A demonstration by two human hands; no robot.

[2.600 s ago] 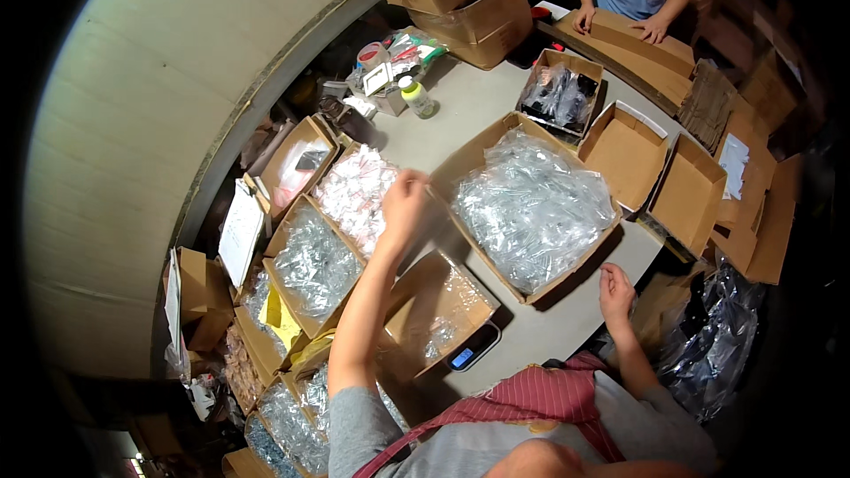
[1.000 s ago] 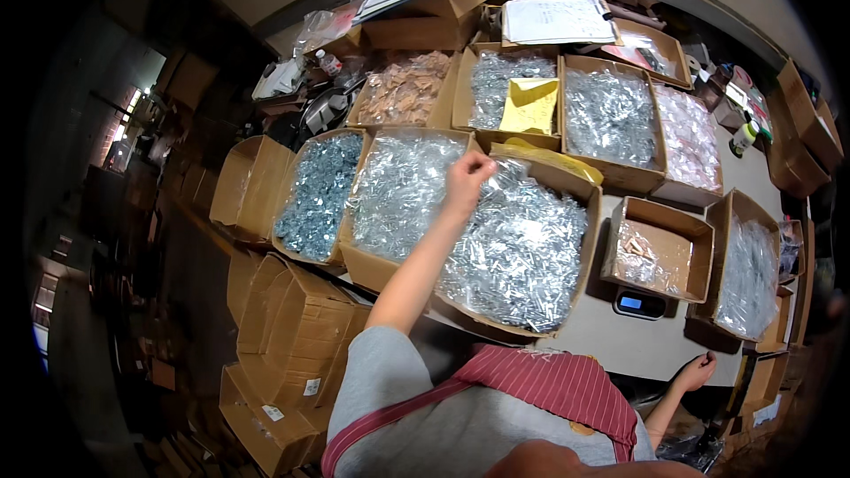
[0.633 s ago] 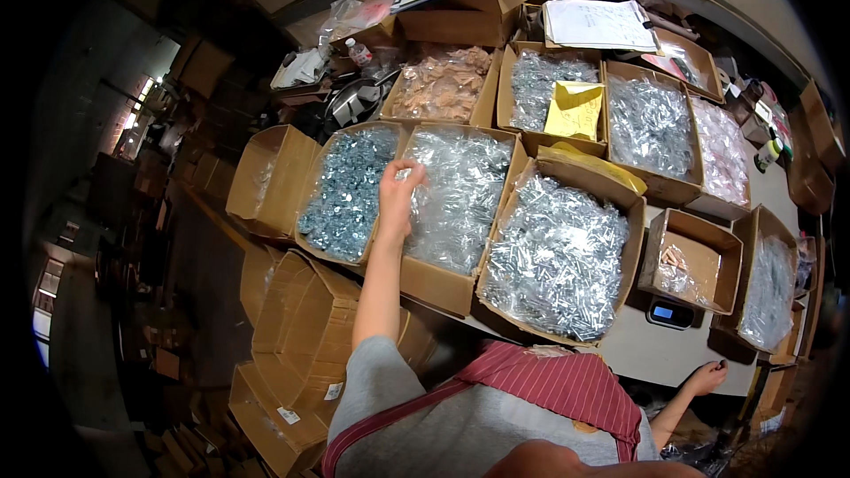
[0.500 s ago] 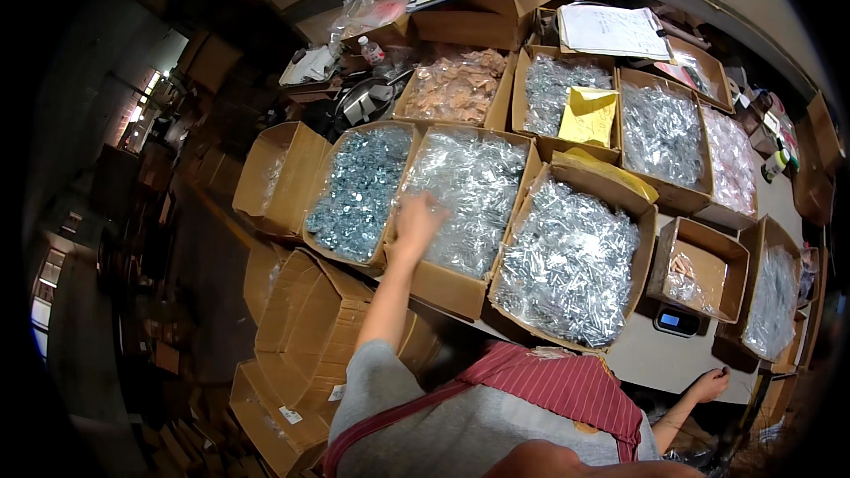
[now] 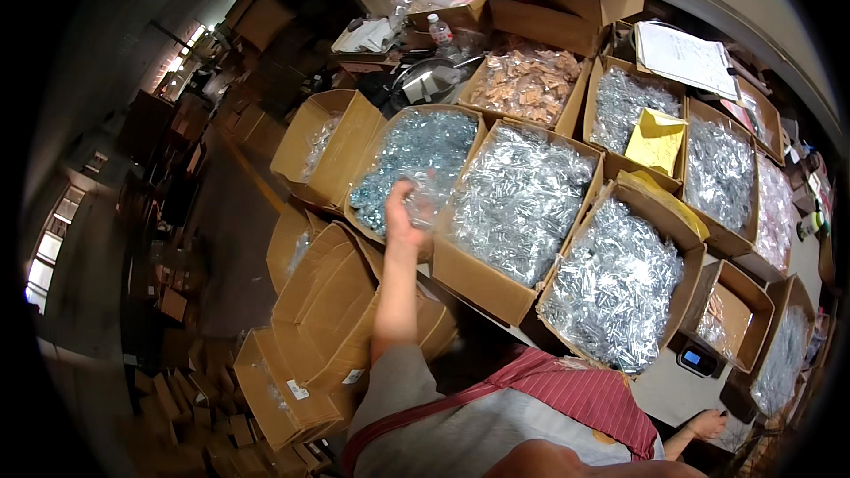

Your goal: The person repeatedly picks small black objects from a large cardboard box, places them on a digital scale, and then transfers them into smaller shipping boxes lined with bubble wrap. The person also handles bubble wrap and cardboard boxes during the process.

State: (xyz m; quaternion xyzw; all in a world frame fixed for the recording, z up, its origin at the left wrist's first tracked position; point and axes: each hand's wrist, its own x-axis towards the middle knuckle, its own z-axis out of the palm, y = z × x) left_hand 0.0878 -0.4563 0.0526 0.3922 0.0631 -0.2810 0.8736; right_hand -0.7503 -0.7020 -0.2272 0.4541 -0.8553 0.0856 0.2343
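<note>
My left hand [image 5: 404, 217] is closed on a clear plastic bag [image 5: 431, 197] above the near edge of a cardboard box of bluish metal pieces [image 5: 412, 146]. What the bag contains is too unclear to tell. Just right of that hand stands a box of bagged silvery hardware [image 5: 522, 199]. Another box of shiny bagged metal pins [image 5: 620, 288] sits nearer to me. At the lower right, my right hand [image 5: 707, 425] is by the table edge, its fingers curled; whatever they may hold is hidden.
A small digital scale [image 5: 698, 358] sits beside a small box [image 5: 744, 314] with a few bagged parts. Further boxes hold copper-coloured pieces [image 5: 527, 80] and grey hardware. A yellow paper [image 5: 656, 140] lies across one. Opened cartons [image 5: 332, 301] stand at my left.
My left hand has moved left from the silvery hardware box to the bluish pieces, now with a clear bag in it. The view has shifted; my right hand remains near the table edge.
</note>
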